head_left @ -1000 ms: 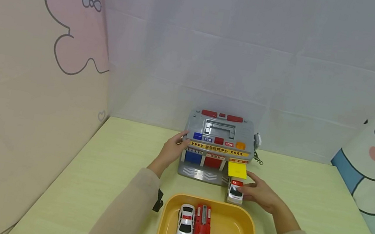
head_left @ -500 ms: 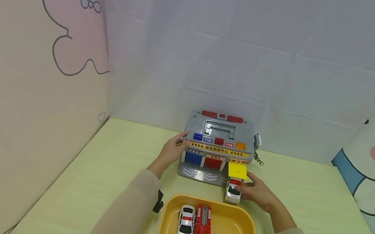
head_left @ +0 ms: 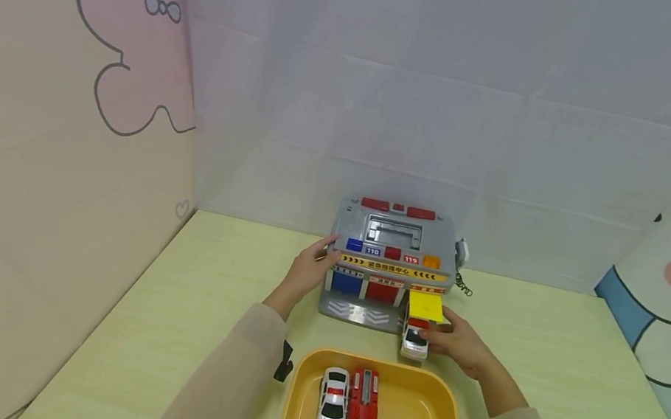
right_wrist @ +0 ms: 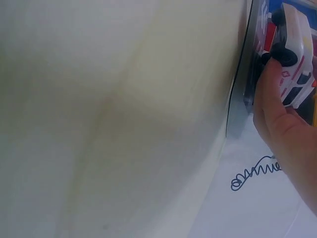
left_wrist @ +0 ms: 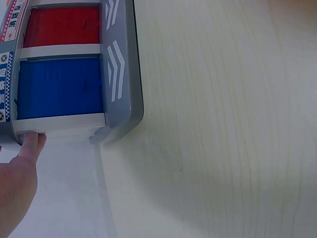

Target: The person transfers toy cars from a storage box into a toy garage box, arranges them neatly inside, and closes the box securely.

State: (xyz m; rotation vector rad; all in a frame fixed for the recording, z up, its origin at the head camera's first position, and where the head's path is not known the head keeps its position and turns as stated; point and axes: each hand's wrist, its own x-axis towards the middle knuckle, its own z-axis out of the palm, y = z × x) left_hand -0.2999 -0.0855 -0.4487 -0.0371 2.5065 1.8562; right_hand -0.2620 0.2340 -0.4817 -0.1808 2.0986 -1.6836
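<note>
Held in my right hand [head_left: 461, 345] is a small white toy ambulance [head_left: 415, 345] with a red roof light. Its rear end is tucked under the raised yellow door [head_left: 425, 306] of a grey toy emergency station [head_left: 394, 231]. In the right wrist view the ambulance [right_wrist: 296, 64] is tilted, with a wheel and a red side stripe showing. My left hand [head_left: 304, 275] rests against the station's left side, fingers fairly straight. The left wrist view has those fingers [left_wrist: 30, 145] touching the side wall beside the lowered blue door [left_wrist: 59, 88]; the red door [left_wrist: 62, 26] is lowered too.
A yellow tray [head_left: 291, 411] stands in front of the station, holding a white toy police car [head_left: 331, 418] and a red toy fire truck [head_left: 363, 413]. A handset [head_left: 461, 253] with a coiled cord [head_left: 463, 285] hangs at the station's right. Behind is a white curtain [head_left: 300, 106].
My right hand has moved the ambulance slightly left and back, so its rear sits further under the yellow door. The left hand stays put on the station.
</note>
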